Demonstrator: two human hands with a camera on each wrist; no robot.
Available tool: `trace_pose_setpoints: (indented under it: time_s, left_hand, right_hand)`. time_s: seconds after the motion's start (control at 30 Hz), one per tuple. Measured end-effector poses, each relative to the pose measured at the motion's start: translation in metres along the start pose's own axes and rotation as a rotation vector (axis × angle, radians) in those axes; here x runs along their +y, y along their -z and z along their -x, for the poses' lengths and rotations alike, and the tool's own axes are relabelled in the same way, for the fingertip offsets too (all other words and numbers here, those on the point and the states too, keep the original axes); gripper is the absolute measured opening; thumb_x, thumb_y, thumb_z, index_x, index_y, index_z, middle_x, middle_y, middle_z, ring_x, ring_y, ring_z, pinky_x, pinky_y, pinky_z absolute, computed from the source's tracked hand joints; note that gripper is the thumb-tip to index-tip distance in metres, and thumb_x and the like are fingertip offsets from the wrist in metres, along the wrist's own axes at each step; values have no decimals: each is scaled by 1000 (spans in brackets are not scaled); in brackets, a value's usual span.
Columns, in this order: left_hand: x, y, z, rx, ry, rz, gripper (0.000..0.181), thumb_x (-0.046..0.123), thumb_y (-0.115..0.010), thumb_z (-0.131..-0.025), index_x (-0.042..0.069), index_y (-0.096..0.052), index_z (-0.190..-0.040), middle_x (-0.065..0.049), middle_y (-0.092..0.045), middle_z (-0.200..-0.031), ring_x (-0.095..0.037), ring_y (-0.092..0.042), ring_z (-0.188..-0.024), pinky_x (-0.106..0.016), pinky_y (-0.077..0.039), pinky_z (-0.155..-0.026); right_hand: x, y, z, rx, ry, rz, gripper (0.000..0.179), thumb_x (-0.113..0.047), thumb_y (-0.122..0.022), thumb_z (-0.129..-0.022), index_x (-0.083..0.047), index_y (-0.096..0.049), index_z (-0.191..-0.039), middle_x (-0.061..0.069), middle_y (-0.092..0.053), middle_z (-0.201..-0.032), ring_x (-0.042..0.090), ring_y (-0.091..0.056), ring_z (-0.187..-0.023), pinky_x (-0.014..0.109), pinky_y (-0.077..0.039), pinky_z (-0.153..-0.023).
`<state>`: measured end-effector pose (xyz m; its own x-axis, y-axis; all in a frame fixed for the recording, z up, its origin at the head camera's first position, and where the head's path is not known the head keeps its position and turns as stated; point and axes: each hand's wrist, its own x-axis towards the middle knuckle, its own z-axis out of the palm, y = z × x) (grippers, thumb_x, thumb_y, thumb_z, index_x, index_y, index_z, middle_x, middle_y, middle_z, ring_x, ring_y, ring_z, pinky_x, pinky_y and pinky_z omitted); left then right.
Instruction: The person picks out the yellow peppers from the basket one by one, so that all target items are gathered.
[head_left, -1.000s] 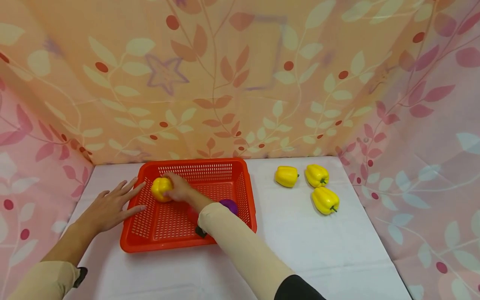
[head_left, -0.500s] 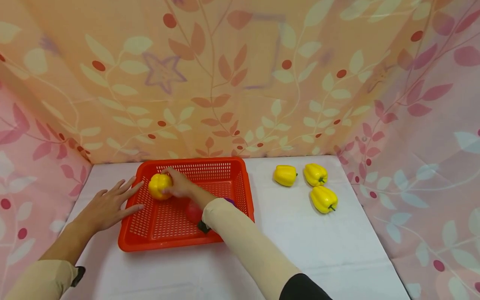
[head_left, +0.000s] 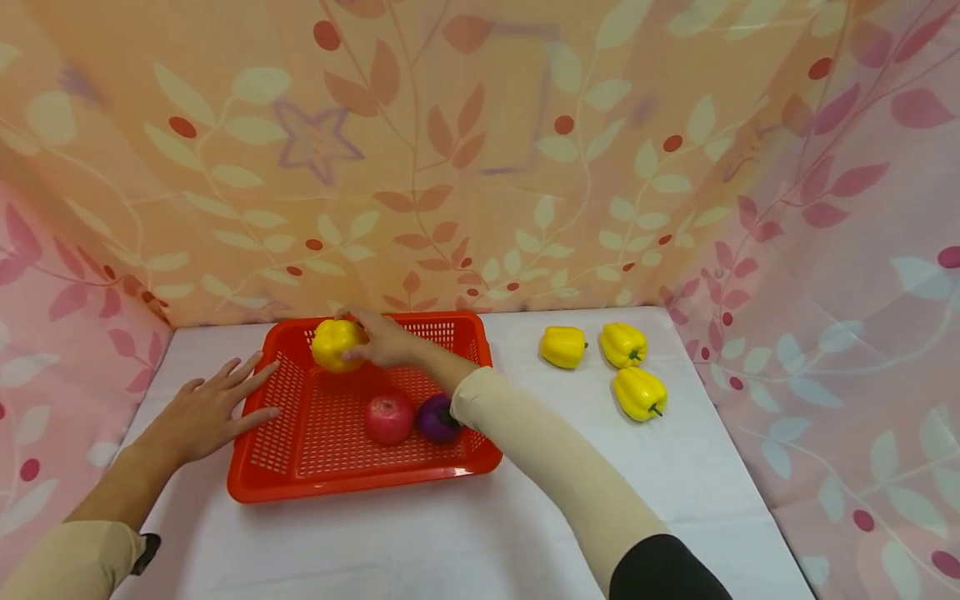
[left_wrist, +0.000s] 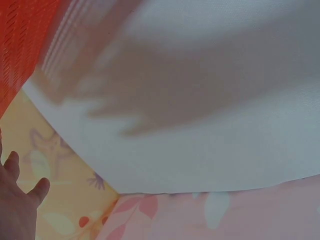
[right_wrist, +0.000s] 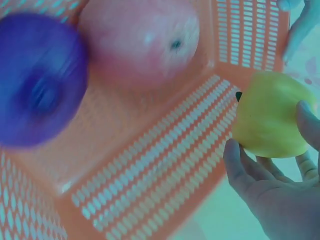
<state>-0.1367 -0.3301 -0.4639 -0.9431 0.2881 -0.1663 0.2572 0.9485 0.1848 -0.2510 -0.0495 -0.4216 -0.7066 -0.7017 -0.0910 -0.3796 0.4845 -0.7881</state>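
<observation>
My right hand (head_left: 386, 337) grips a yellow bell pepper (head_left: 335, 345) over the back left part of a red plastic basket (head_left: 360, 482). In the right wrist view the thumb and fingers curl round the pepper (right_wrist: 272, 115), its dark stem end pointing into the basket. At the basket's left rim my left hand (head_left: 213, 412) lies with straight, spread fingers, fingertips right at the rim. Inside the basket sit a round pinkish-red fruit (head_left: 389, 418) and, beside it, a round purple one (head_left: 438, 419), partly behind the right cuff.
Three more yellow bell peppers, a left one (head_left: 563, 347), a back one (head_left: 623, 344) and a front one (head_left: 640, 394), lie on the white-covered table (head_left: 570, 442) right of the basket. Flowered cloth (head_left: 480, 167) hangs behind and along both sides.
My right hand has lifted the yellow pepper up from the basket floor and slightly right. The red and purple fruits have come out from behind the sleeve. My left hand stays at the rim.
</observation>
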Motion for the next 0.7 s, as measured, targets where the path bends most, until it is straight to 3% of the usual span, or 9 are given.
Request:
trace_pose_setpoints:
  time_s: [0.27, 0.7]
  left_hand:
    - [-3, -2, 0, 10, -6, 1, 87, 63, -53, -93, 20, -18, -160, -23, -20, -162, -54, -23, -141, -79, -19, -104]
    - [-2, -2, 1, 9, -7, 19, 87, 63, -52, -93, 19, -17, -160, -23, -20, -162, -54, -21, -141, -79, -18, -104]
  right_hand:
    - [15, 42, 35, 1, 85, -74, 56, -7, -69, -93, -7, -43, -142, 13, -50, -142, 26, -49, -131, 37, -45, -107]
    - [46, 99, 114, 189, 80, -120, 57, -8, -68, -95, -9, -42, -146, 13, -48, -144, 37, -51, -131, 49, -46, -106]
